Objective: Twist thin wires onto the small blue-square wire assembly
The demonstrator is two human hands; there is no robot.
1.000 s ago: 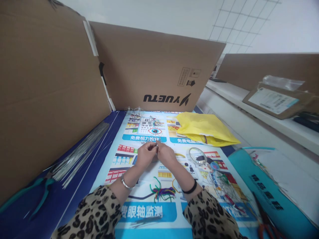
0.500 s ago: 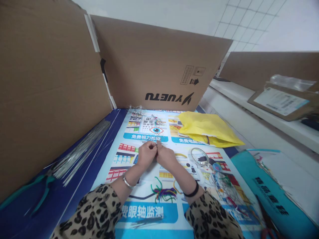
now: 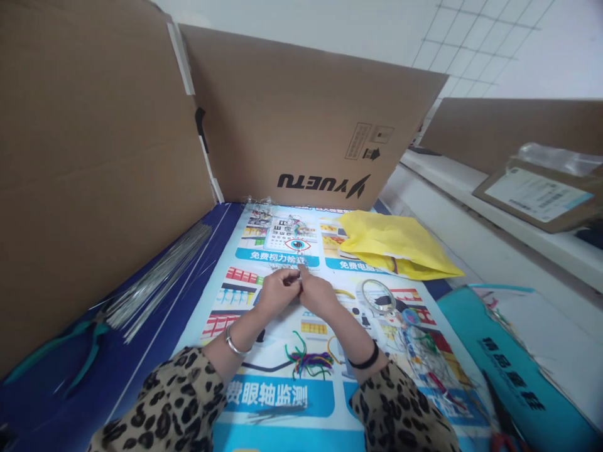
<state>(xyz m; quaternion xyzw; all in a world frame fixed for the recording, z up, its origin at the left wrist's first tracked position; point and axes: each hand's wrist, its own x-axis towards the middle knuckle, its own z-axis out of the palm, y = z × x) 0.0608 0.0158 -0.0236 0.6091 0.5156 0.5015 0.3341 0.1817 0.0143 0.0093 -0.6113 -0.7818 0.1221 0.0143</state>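
Observation:
My left hand (image 3: 279, 293) and my right hand (image 3: 317, 294) meet over the middle of the printed sheet (image 3: 282, 317), fingertips pinched together. Whatever lies between the fingers is too small to make out. Thin wire-like strands show just beyond the fingertips. Nearer to me, below the hands, lies a bundle of multicoloured cords (image 3: 311, 363). A clear roll of tape (image 3: 378, 296) is to the right of my right hand.
Pliers (image 3: 89, 336) and a bundle of thin wires (image 3: 162, 276) lie on the left. A yellow bag (image 3: 400, 245), tangled strands (image 3: 424, 351), a teal packet (image 3: 509, 364) and scissors (image 3: 504, 439) are on the right. Cardboard walls (image 3: 301, 113) stand behind and left.
The view has shifted slightly. Both hands stay together, with a small change in the left fingers' pose. The objects around them lie as before.

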